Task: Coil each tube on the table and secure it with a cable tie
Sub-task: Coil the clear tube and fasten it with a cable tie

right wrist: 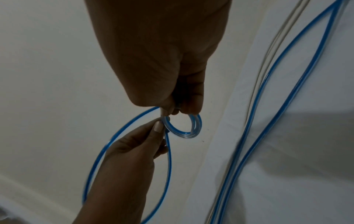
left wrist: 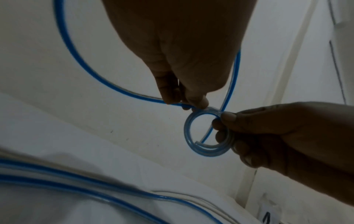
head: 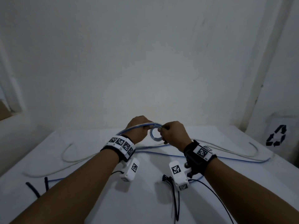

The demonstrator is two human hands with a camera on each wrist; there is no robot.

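1. Two hands meet above the table (head: 210, 183) at twelve o'clock: your right hand (head: 174, 132) pinches the small coil (head: 155, 134) of blue tube (head: 161, 153); cable ties (head: 175, 196) wait at six.
2. Left hand (left wrist: 184, 60) pinches the feeding strand; lay each turn flat against the last.
3. Right fingers (right wrist: 191, 97) hide the coil's top; the turn count is unclear.

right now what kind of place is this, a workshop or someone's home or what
Hard to tell: most likely a plain indoor room set up as a work or recording spot. A table under a white cover stands against a bare, scuffed white wall, and a recycling symbol sign hangs at the right. No tools or furniture show.
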